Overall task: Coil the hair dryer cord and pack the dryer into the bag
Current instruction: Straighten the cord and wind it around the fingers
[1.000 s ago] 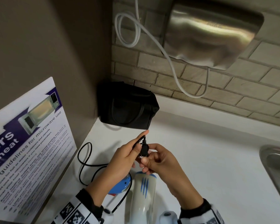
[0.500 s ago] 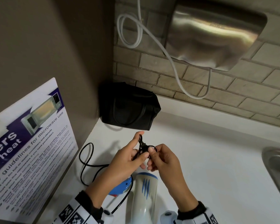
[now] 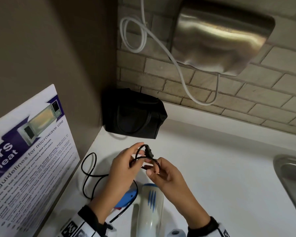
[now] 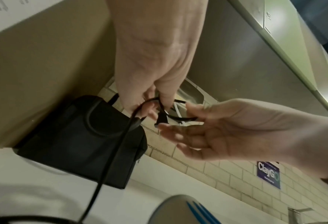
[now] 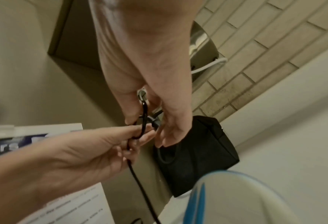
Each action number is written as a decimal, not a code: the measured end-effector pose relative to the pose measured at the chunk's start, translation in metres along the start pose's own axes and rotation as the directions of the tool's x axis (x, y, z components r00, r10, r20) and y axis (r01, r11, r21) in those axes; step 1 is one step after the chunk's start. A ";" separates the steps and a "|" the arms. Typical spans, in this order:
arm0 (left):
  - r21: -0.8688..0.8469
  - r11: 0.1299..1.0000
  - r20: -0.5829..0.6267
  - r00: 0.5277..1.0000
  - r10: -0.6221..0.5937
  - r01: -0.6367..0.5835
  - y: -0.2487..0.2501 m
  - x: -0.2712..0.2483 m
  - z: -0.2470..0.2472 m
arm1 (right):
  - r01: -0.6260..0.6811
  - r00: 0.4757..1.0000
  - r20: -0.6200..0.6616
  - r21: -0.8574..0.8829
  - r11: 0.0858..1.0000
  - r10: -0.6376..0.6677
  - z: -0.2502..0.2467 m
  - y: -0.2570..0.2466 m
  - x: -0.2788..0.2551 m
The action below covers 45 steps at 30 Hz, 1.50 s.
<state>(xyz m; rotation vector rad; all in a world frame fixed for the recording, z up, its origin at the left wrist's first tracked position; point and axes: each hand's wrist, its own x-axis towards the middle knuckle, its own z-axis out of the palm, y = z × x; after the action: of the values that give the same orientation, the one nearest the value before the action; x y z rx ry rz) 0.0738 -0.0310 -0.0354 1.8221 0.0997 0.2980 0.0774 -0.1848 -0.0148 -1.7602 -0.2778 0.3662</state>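
Note:
The white-and-blue hair dryer (image 3: 150,207) lies on the white counter (image 3: 220,168) below my hands, also seen in the wrist views (image 4: 180,212) (image 5: 236,197). Its black cord (image 3: 89,170) snakes over the counter on the left and rises to my hands. My left hand (image 3: 137,156) pinches the cord near the plug (image 3: 148,149). My right hand (image 3: 154,168) holds a small loop of the cord (image 4: 180,119) with thumb and fingers. The black bag (image 3: 133,115) stands in the back corner, apart from both hands (image 4: 78,136) (image 5: 193,151).
A steel hand dryer (image 3: 220,40) with a white cable (image 3: 137,35) hangs on the brick wall above the bag. A microwave poster (image 3: 29,151) leans on the left panel. A metal sink (image 3: 292,182) lies at the right edge.
Both hands were close together on the plug. Now they have drawn slightly apart, and a small loop of cord stretches between them, with the plug sticking up by my left fingers.

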 end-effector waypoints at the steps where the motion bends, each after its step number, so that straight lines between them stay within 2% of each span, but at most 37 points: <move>1: 0.041 0.998 0.038 0.999 0.037 -0.039 0.000 0.001 -0.003 | -0.010 1.000 0.018 0.081 0.997 0.008 -0.001 -0.001 -0.001; 3: 0.093 0.993 0.191 0.980 0.058 -0.077 -0.002 0.001 -0.008 | -0.014 1.000 0.008 0.233 0.972 0.012 -0.003 -0.005 -0.001; 5: 0.115 0.991 0.370 0.929 0.021 -0.068 -0.003 -0.003 -0.010 | -0.019 1.000 -0.002 0.361 0.932 0.021 -0.006 -0.007 0.001; 7: 0.153 0.985 0.470 0.883 0.000 -0.082 -0.002 -0.009 -0.008 | -0.033 0.999 -0.013 0.438 0.898 0.043 -0.010 -0.010 0.003; 8: 0.193 0.975 0.484 0.875 0.004 -0.112 -0.003 -0.010 -0.007 | -0.033 0.998 -0.025 0.443 0.896 0.049 -0.011 -0.010 0.004; 10: 0.277 0.945 0.426 0.904 0.044 -0.176 -0.001 -0.009 -0.006 | -0.023 0.996 -0.067 0.480 0.877 0.062 -0.014 -0.009 0.004; 13: 0.220 0.972 0.167 0.985 0.043 -0.080 0.001 -0.002 -0.011 | -0.008 0.984 -0.129 0.649 0.761 0.120 -0.020 -0.006 0.006; 15: 0.161 0.987 0.016 1.000 0.020 -0.022 0.000 0.001 -0.017 | 0.008 0.974 -0.161 0.723 0.691 0.157 -0.024 -0.006 0.006; 16: 0.149 0.989 -0.046 0.999 -0.001 0.008 -0.001 0.003 -0.020 | 0.009 0.969 -0.176 0.725 0.689 0.172 -0.027 -0.005 0.006; 18: 0.121 0.991 -0.155 0.987 -0.037 0.056 -0.002 0.006 -0.028 | -0.022 0.957 -0.201 0.664 0.747 0.207 -0.033 -0.002 0.006; 20: 0.069 0.996 -0.192 0.980 -0.047 0.061 -0.001 0.008 -0.034 | -0.107 0.946 -0.200 0.554 0.826 0.256 -0.037 0.004 0.006; 24: -0.017 0.999 -0.053 0.998 -0.039 0.038 0.014 0.004 -0.030 | -0.311 0.922 -0.072 0.449 0.838 0.381 -0.036 0.015 0.011; 27: -0.008 1.000 0.049 0.998 -0.027 0.027 0.023 -0.001 -0.025 | -0.344 0.923 -0.074 0.280 0.896 0.377 -0.032 0.021 0.014; 30: -0.024 0.999 0.108 0.993 -0.044 0.046 0.026 -0.002 -0.026 | -0.220 0.958 -0.203 -0.075 0.973 0.201 -0.027 0.015 0.013; 32: -0.019 0.999 0.138 0.990 -0.033 0.036 0.029 -0.004 -0.025 | 0.003 0.965 -0.254 -0.221 0.975 -0.060 -0.024 0.000 0.010; 34: -0.008 1.000 0.159 0.987 -0.026 0.027 0.032 -0.006 -0.021 | 0.222 0.947 -0.156 -0.310 0.924 -0.280 -0.016 -0.019 0.008; 35: -0.002 1.000 0.160 0.987 -0.016 0.017 0.034 -0.007 -0.018 | 0.290 0.938 -0.081 -0.354 0.889 -0.338 -0.012 -0.024 0.009; 37: 0.012 1.000 0.129 0.991 0.013 -0.015 0.038 -0.009 -0.014 | 0.362 0.918 0.035 -0.477 0.801 -0.395 -0.003 -0.027 0.015; 39: 0.023 0.999 0.060 0.998 0.024 -0.026 0.040 -0.010 -0.011 | 0.369 0.910 0.046 -0.546 0.752 -0.413 0.003 -0.024 0.022; 42: -0.013 1.000 -0.056 0.998 -0.011 0.010 0.040 -0.010 -0.013 | 0.338 0.930 0.044 -0.489 0.804 -0.364 0.007 -0.022 0.031; 45: -0.071 0.997 -0.119 0.992 -0.043 0.034 0.036 -0.007 -0.019 | 0.342 0.937 0.110 -0.495 0.799 -0.333 0.009 -0.024 0.036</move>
<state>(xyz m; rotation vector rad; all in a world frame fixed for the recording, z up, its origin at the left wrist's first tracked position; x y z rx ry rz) 0.0591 -0.0244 0.0031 1.7315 0.2059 0.3795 0.1071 -0.1583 0.0033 -2.1731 -0.7482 0.0416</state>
